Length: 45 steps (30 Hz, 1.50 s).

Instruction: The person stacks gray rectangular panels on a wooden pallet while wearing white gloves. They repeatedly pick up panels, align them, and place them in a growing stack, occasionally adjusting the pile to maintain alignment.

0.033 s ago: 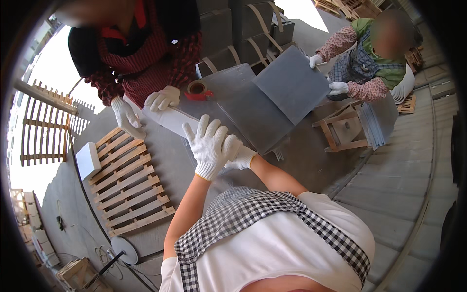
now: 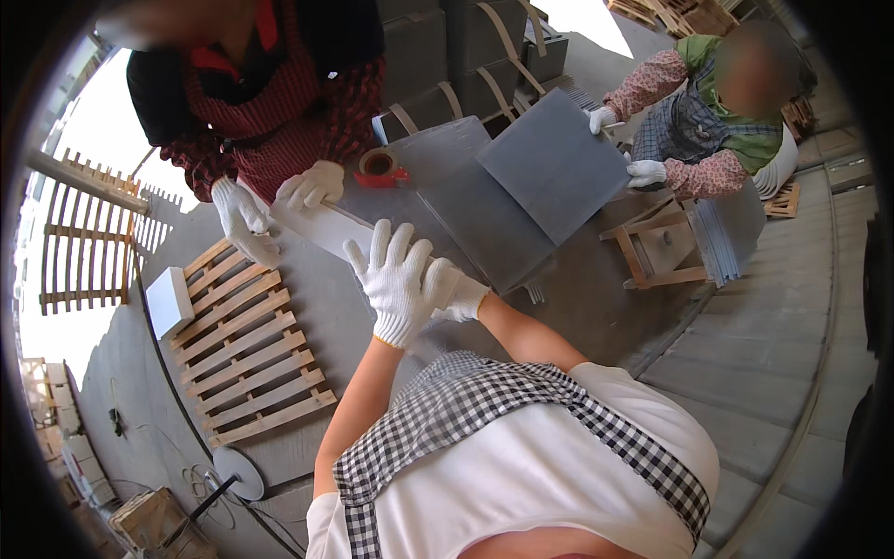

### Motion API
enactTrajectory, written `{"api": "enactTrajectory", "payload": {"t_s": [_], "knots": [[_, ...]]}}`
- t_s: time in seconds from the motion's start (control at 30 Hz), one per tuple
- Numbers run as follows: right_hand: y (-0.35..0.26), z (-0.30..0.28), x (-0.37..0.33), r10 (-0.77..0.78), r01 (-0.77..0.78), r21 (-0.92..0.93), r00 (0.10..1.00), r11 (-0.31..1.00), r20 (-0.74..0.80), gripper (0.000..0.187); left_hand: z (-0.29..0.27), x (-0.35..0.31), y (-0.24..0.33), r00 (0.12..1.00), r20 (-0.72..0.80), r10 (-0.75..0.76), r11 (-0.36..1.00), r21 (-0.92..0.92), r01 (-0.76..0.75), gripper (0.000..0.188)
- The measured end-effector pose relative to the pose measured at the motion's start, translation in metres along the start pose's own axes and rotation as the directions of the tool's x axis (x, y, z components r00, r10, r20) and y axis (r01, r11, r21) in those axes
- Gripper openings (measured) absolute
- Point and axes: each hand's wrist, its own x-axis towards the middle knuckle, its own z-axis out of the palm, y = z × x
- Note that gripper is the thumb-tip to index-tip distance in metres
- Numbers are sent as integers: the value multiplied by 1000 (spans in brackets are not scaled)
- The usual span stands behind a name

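Observation:
My left hand, in a white knit glove, is raised in the middle with its fingers spread; it holds nothing that I can see. Right beside and partly behind it is my right hand, also gloved, touching or overlapping the left. The right hand's fingers are mostly hidden. Just beyond my left fingers lies a long pale strip-shaped piece, held at its far end by a co-worker's gloved hand. Large flat grey panels are stacked to the right of it.
A second co-worker's gloved hands hold a grey square panel tilted over the stack. A red tape dispenser sits on the panels. Left, a wooden pallet and a white box; right, a wooden stand beside leaning panels.
The grey square panel has shifted slightly left. The pale piece has tilted a little in the co-worker's hand. My hands stay nearly in place.

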Motion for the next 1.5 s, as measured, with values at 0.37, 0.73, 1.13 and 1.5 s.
{"api": "enactTrajectory", "payload": {"t_s": [0.37, 0.73, 1.13, 1.5], "knots": [[28, 30, -8, 217, -176, 500, 745, -848, 630, 50, -27, -33, 33, 431, 424, -796, 242, -430, 870, 90], [-41, 49, -11, 545, -58, 696, 576, -716, 609, 61, -87, -186, 4, -72, 465, -882, -373, -597, 710, 44], [-47, 82, -29, 783, -343, 913, 496, -219, 375, 66, 28, -375, -64, -92, 688, -720, -682, -676, 279, 59], [-183, 53, 2, 776, -493, 854, 470, -165, 421, 70, -50, -363, -148, -26, 725, -688, -674, -626, 393, 66]]}}
